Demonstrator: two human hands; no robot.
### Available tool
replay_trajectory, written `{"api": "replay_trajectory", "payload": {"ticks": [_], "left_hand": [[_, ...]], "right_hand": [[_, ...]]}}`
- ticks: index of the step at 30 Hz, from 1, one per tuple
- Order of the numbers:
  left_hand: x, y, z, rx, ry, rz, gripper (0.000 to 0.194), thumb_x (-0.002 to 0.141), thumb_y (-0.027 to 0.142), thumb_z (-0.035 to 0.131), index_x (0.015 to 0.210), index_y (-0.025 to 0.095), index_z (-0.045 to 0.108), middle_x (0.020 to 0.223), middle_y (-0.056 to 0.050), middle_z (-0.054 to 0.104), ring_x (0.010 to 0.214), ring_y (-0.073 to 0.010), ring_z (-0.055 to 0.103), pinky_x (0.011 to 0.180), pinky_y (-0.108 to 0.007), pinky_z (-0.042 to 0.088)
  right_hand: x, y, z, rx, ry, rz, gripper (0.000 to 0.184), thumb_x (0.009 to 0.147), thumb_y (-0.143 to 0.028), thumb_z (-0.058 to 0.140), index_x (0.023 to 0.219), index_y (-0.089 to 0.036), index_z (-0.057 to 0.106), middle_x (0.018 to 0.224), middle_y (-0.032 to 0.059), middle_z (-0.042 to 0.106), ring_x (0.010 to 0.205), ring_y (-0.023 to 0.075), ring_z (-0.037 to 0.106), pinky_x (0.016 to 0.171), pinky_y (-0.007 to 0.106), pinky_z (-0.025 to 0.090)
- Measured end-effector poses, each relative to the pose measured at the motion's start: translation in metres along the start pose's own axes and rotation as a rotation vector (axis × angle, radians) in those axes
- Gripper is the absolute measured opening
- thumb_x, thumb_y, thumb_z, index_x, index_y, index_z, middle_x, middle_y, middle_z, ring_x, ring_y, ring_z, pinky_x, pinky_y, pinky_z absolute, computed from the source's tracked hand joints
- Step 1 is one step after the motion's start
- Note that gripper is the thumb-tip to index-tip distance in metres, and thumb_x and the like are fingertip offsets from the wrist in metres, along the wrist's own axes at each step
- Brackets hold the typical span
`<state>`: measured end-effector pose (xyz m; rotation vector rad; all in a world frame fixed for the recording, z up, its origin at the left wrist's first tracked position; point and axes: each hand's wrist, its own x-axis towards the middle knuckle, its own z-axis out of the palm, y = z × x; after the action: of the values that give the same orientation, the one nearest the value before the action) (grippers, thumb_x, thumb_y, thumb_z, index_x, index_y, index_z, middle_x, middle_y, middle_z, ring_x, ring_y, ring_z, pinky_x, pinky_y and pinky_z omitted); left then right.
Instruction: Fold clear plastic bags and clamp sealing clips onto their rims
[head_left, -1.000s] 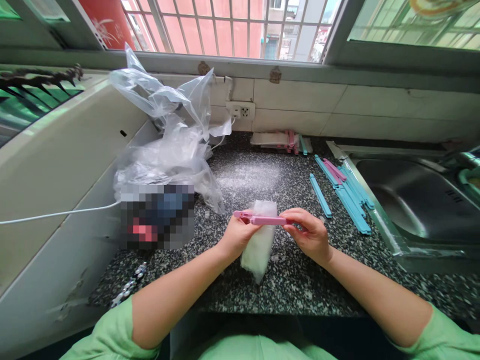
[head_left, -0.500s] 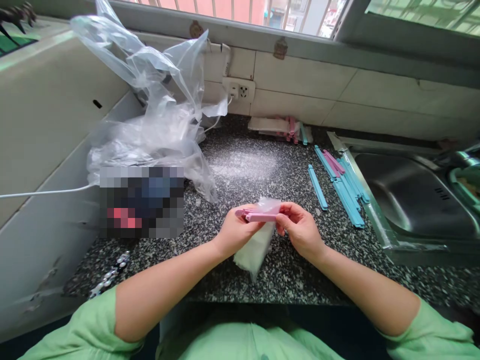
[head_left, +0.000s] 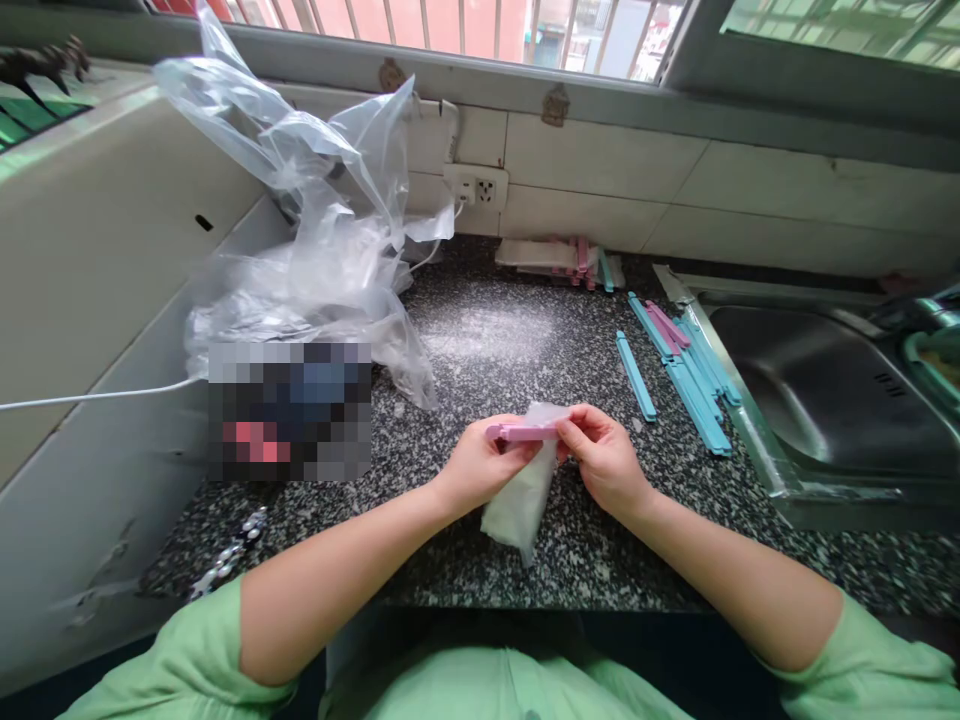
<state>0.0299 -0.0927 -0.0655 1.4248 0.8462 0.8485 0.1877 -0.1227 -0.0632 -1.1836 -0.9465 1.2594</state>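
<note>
A pink bag-sealing clip (head_left: 523,433) lies across the upper part of a small translucent plastic bag (head_left: 519,508) with whitish contents. My left hand (head_left: 474,466) is closed around the clip's left end, thumb below it and fingers mostly hidden behind. At the other end, my right hand (head_left: 609,462) pinches the clip and the bag's edge between thumb and fingers. The bag's top sticks up above the clip, and its body hangs below, over the counter. The clip's two bars look nearly together; I cannot tell whether it is latched.
Several blue clips (head_left: 694,405) and a pink clip (head_left: 667,327) lie right, beside the steel sink (head_left: 810,400). Clipped packets (head_left: 536,254) rest by the wall. A large crumpled plastic bag (head_left: 322,250), a blurred-out object (head_left: 292,410) and a beaded strand (head_left: 229,550) occupy the left.
The clip's bars, visibly apart at the left end before, now lie nearly together. My left hand, the clip and the small bag have shifted slightly right.
</note>
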Motion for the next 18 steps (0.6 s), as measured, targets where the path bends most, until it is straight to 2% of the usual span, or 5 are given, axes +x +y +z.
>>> {"api": "replay_trajectory", "payload": {"ticks": [3,10,14,18], "left_hand": [[0.000,0.005,-0.002,-0.049,-0.011,-0.008,0.024,0.069,0.034,0.066,0.079,0.012,0.060,0.073,-0.003,0.059,0.067,-0.0131,0.053,0.064,-0.025,0.043],[0.003,0.014,-0.011,0.003,0.133,-0.009,0.027,0.068,0.039,0.065,0.071,0.013,0.058,0.059,0.003,0.048,0.055,-0.0081,0.041,0.051,-0.021,0.033],[0.005,0.012,-0.013,0.013,0.154,0.014,0.029,0.069,0.041,0.065,0.070,0.012,0.060,0.061,0.001,0.051,0.056,-0.0088,0.043,0.052,-0.021,0.034],[0.007,0.012,-0.016,0.032,0.163,0.029,0.031,0.067,0.042,0.066,0.068,0.012,0.061,0.059,0.001,0.051,0.055,-0.0089,0.043,0.051,-0.021,0.034]], "right_hand": [[0.003,-0.001,-0.003,-0.027,0.056,-0.044,0.025,0.065,-0.039,0.072,0.070,-0.019,0.059,0.060,-0.0038,0.055,0.050,0.0074,0.047,0.048,0.020,0.039],[0.008,-0.004,-0.003,-0.058,0.102,-0.076,0.028,0.061,-0.042,0.073,0.068,-0.018,0.059,0.058,-0.0037,0.055,0.049,0.0072,0.046,0.048,0.020,0.041],[0.007,-0.004,-0.002,-0.081,0.085,-0.040,0.030,0.061,-0.041,0.074,0.076,-0.019,0.060,0.068,-0.0014,0.061,0.057,0.0100,0.053,0.051,0.022,0.046],[0.009,-0.005,-0.005,-0.159,-0.016,-0.013,0.029,0.063,-0.039,0.072,0.082,-0.020,0.064,0.079,0.0019,0.067,0.070,0.0140,0.060,0.064,0.027,0.050]]}}
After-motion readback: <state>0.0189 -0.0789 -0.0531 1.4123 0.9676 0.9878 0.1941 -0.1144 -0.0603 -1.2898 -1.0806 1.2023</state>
